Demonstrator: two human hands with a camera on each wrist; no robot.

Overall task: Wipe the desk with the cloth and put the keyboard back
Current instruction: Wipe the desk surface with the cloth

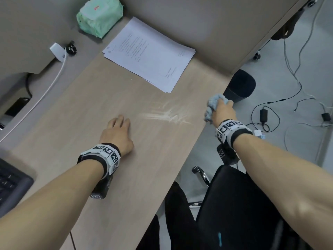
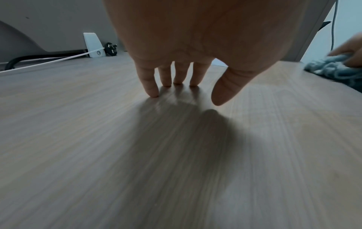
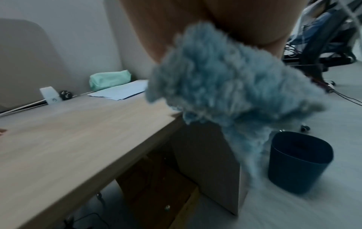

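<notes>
Left hand [image 1: 118, 134] flat on the desk [image 1: 100, 109], palm down. Fingers [image 2: 149, 80] straight and close together, tips touching the wood; thumb [image 2: 225, 88] held apart to the side, just above the surface. Nothing gripped there.

Right hand [image 1: 224, 110] at the desk's right edge, curled round the fluffy blue cloth [image 1: 212, 105]. Bunched in the fist, with a loose end of cloth hanging below the hand, past the desk edge, above the dark bin [image 3: 299, 161] on the floor. Exact lie of the right fingers not shown clearly, hidden by the cloth in the wrist view.

Pale wipe streaks [image 1: 165, 115] between the two hands, nearer the right one. Stack of papers [image 1: 151, 53] beyond the fingertips of both hands, with a green packet [image 1: 100, 16] farther off against the partition. White charger [image 1: 57, 51] and its cable well to the left of the left fingers.

Keyboard [image 1: 10, 183] behind and to the left of the left hand, only a corner in view at the picture's edge.
</notes>
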